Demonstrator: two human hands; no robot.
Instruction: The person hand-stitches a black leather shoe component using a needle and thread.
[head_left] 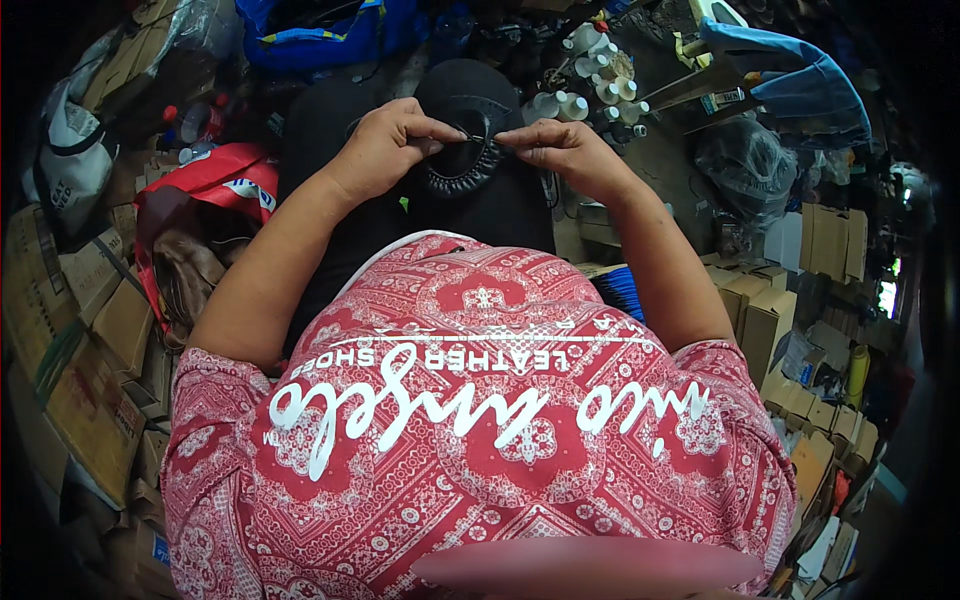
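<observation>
Over my dark-trousered lap lies a black, leather-looking shoe piece with a curved, closely puckered edge around a darker hollow. My left hand is at its left side, thumb and forefinger pinched together by a small thin sliver; whether that is a needle or thread I cannot tell. On the opposite side my right hand pinches at the puckered edge with thumb and fingertips. What those right fingertips hold is too small to make out.
A blue bag lies beyond my knees, with white bottles to its right. To my left sit a red bag and flattened cardboard. Small boxes and a clear plastic bag crowd my right side.
</observation>
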